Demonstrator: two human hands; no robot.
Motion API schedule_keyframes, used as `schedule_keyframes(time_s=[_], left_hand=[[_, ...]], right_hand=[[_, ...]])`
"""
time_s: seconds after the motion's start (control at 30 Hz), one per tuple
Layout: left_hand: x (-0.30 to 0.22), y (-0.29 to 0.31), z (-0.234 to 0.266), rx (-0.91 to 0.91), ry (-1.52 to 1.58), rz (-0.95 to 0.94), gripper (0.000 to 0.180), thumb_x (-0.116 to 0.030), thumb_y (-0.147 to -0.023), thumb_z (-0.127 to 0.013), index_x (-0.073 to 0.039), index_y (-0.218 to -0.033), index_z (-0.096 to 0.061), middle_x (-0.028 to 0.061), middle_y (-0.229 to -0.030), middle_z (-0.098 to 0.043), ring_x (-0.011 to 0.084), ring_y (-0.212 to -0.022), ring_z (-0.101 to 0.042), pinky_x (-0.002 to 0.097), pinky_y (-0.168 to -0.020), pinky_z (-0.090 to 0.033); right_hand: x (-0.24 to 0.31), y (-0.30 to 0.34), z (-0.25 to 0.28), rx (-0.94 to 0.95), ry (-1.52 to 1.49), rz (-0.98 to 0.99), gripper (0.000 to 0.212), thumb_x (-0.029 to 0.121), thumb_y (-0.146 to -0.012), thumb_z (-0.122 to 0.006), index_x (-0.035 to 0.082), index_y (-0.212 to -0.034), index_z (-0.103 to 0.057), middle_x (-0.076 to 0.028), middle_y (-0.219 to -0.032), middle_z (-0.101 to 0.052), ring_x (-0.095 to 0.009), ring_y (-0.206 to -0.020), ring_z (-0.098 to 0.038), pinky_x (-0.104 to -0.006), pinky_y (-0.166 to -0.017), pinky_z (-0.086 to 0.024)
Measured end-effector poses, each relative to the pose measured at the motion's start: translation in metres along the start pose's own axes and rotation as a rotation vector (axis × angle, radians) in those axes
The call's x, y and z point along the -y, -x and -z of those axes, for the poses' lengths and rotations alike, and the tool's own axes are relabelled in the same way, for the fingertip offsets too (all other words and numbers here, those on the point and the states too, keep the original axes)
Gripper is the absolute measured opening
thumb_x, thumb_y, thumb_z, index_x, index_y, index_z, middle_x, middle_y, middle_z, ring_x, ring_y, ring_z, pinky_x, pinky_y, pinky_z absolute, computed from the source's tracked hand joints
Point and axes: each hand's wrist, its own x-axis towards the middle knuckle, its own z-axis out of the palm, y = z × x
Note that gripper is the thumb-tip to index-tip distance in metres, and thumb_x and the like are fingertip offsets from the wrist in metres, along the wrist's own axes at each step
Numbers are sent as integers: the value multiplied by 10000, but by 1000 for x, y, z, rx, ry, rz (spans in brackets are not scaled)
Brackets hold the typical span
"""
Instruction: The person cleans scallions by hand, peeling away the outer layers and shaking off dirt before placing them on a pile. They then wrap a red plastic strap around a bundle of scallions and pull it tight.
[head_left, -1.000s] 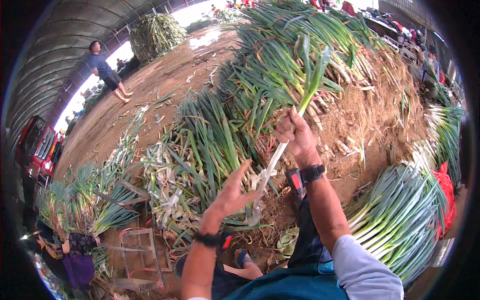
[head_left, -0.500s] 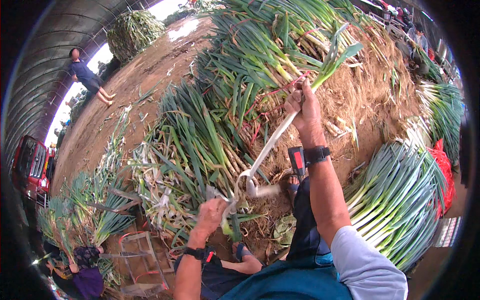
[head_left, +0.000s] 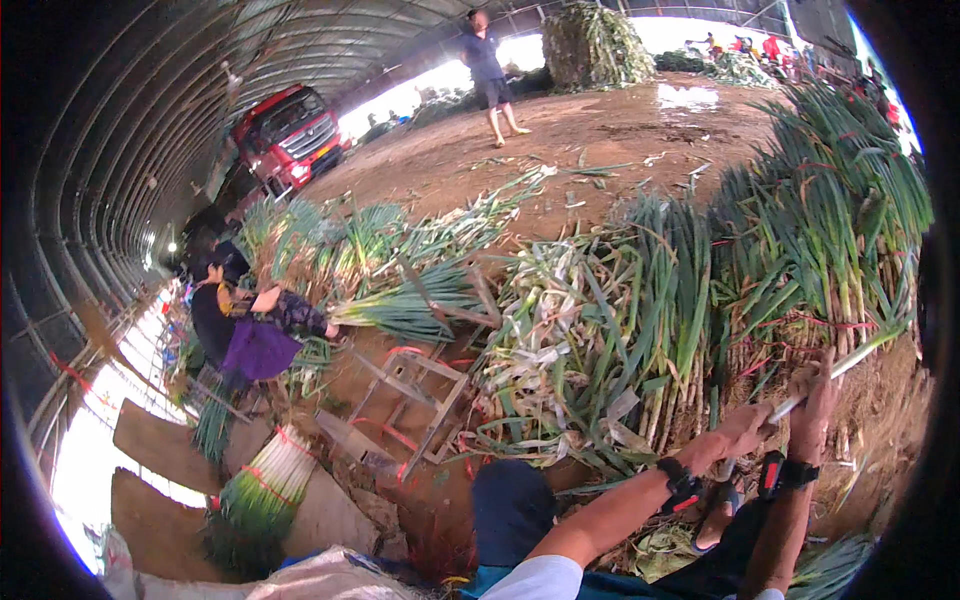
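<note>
- The right hand [head_left: 814, 400] is wrapped around one long leek [head_left: 866, 348], with a smooth, white, rod-like shaft and a green upper end, held slantwise at the right of the view, in front of the stacked stalks.
- The left hand [head_left: 742, 433] has its fingers curled in at the leek's pale lower end, just beside the right hand; whether it grips the shaft I cannot tell.
- A black strap with a red patch [head_left: 681, 487] circles the left wrist; a similar black strap [head_left: 798, 474] is on the right.
- Behind the hands rises a dense stack of dark green, blade-leaved leeks [head_left: 830, 205], their slender stalks pale and bound with thin red cords.
- Left of that lies a tangled pile of limp, papery, whitish-green leaves [head_left: 555, 345].
- Near it on brown, bare earth [head_left: 630, 125] stands an angular metal frame with red strips [head_left: 437, 403].
- At lower left, a sheaf of white-stalked leeks [head_left: 268, 482], tied with red bands, lies beside flat brown sheets [head_left: 158, 520] and a crumpled, pale sack [head_left: 325, 578].
- A co-worker with purple cloth at the lap [head_left: 258, 350] sits by more bushy greens [head_left: 375, 240].
- Farther off are a boxy red truck [head_left: 290, 135], a standing person in dark clothes [head_left: 484, 65] and a ribbed, arched roof [head_left: 130, 150].
</note>
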Motion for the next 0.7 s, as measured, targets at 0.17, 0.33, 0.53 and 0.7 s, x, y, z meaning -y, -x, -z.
schedule_keyframes(time_s=[0.17, 0.33, 0.53, 0.7], left_hand=[[-16, 3, 9, 580, 529, 123, 427, -187, -777, -744, -35, -1163, -641, 82, -1050, -653, 152, -887, -585, 368, -777, -502], [-69, 16, 67, 492, 461, 280, 304, -255, -850, -695, -34, -1051, -639, 10, -849, -629, 115, -756, -567, 302, -693, -477], [-29, 33, 22, 282, -20, 140, 290, -275, -934, -589, 3, -1017, -600, 169, -759, -607, 241, -677, -579, 372, -649, -468], [-46, 64, 56, 223, -186, -3, 245, -233, -968, -506, -16, -871, -565, 235, -638, -573, 448, -604, -574, 503, -501, -426]], right_hand=[[26, -55, 90, -244, 133, 16, 262, 347, -954, -559, 94, -893, -592, 26, -659, -458, -132, -575, -467, -291, -510, -397], [20, -76, 68, -216, 502, 156, 224, 257, -964, -537, 47, -968, -616, -54, -696, -563, -215, -589, -521, -367, -533, -449], [64, -63, 77, -463, -118, 48, 275, 331, -989, -522, 117, -827, -461, 46, -534, -332, -103, -403, -298, -278, -383, -285], [51, -77, 102, -557, -244, 59, 289, 318, -995, -510, 101, -813, -456, 44, -540, -321, -111, -414, -286, -280, -391, -275]])
